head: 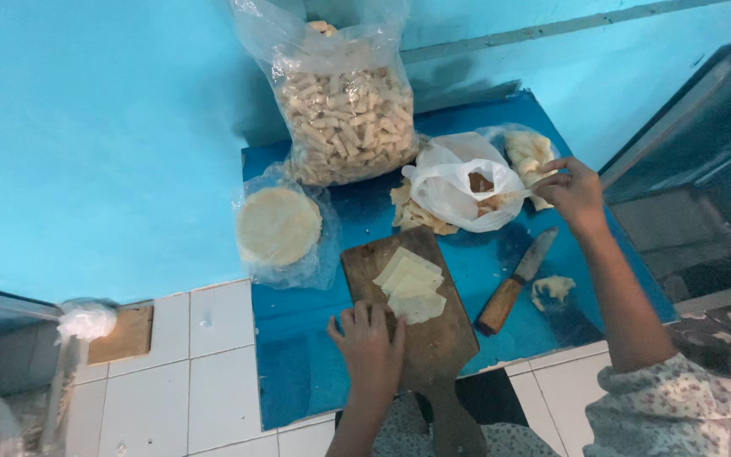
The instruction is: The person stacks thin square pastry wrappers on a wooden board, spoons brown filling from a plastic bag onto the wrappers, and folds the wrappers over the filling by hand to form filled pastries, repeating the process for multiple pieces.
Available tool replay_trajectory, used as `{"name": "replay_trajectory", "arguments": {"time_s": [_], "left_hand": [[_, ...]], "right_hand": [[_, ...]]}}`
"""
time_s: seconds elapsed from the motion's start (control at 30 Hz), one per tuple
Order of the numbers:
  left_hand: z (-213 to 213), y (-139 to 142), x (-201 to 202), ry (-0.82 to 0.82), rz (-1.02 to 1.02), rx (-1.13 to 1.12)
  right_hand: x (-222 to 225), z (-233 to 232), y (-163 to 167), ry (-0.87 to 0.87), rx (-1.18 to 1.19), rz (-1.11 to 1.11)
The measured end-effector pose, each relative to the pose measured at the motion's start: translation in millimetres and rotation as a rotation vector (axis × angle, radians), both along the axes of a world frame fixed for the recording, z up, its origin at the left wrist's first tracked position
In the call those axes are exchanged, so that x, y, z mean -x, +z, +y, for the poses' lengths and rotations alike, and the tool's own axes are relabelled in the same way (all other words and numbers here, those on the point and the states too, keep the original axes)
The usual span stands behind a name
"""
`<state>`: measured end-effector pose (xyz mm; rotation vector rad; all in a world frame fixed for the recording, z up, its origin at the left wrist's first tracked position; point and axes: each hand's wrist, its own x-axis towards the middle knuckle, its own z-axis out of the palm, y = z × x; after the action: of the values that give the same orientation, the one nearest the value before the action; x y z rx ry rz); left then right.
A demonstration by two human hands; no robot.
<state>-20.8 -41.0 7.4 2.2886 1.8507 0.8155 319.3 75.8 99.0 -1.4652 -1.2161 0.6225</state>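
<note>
On the blue table (315, 372), a wooden cutting board (433, 338) is carrying pale, thin dough squares (412, 283) lying stacked and overlapping near its top. Left hand (370, 347) is resting flat, fingers spread, on the board just below them. Right hand (573, 193) is pinching a pale filling piece (543, 178) beside the white plastic bag (450, 190); a knife (518, 279) is lying between.

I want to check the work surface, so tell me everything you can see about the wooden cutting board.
The wooden cutting board is brown and paddle-shaped, its handle pointing toward the person. It lies flat on the blue tabletop, slightly angled. A small overlapping stack of pale dough squares rests on its upper half. The left hand lies on its near left edge, fingertips by the squares. A wooden-handled knife lies just right of it, apart.
</note>
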Motion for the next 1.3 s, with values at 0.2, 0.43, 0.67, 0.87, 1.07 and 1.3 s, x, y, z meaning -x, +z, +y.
{"name": "replay_trajectory", "arguments": {"time_s": [0.2,0.43,0.67,0.87,1.07,1.3], "left_hand": [[-1.3,4.3,-3.4,-0.015,-0.001,0.005],[2.3,9.1,-5.2,-0.019,-0.095,0.02],[5.8,13.8,-9.1,-0.044,-0.163,0.032],[13.6,20.4,-7.8,-0.053,-0.382,0.23],[16.9,22.0,-4.4,-0.069,-0.522,0.243],[17.6,17.2,-2.0,-0.074,-0.579,0.24]], "right_hand": [[8.4,-30.4,-18.9,0.11,0.071,0.077],[60.6,-69.5,-62.4,0.264,0.148,0.154],[108.8,-104.2,-74.3,0.201,-0.03,-0.23],[125.5,-123.6,-79.5,0.168,-0.287,-0.529],[115.0,-124.2,-82.0,0.414,-0.576,-0.716],[111.0,-124.1,-81.1,0.512,-0.721,-0.78]]}}
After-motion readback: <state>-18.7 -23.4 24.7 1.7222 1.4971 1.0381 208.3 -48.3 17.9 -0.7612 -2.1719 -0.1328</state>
